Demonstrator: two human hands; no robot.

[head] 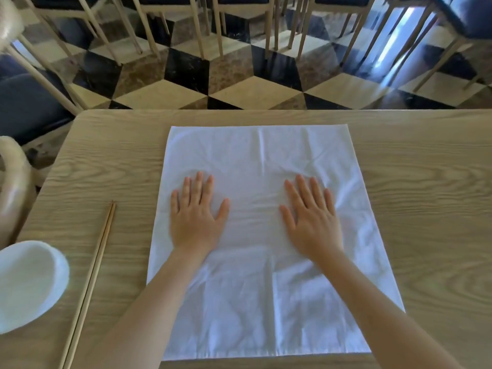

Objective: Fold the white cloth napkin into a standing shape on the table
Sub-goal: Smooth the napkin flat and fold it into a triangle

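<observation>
The white cloth napkin lies spread flat as a square on the wooden table, with faint creases across it. My left hand rests palm down on the napkin's left middle, fingers spread. My right hand lies palm down on the right middle, fingers apart too. Neither hand grips the cloth. Both forearms cover part of the napkin's near half.
A pair of wooden chopsticks lies left of the napkin, running toward me. A white bowl sits at the table's near left edge. Chairs stand to the left and beyond the far edge on a chequered floor.
</observation>
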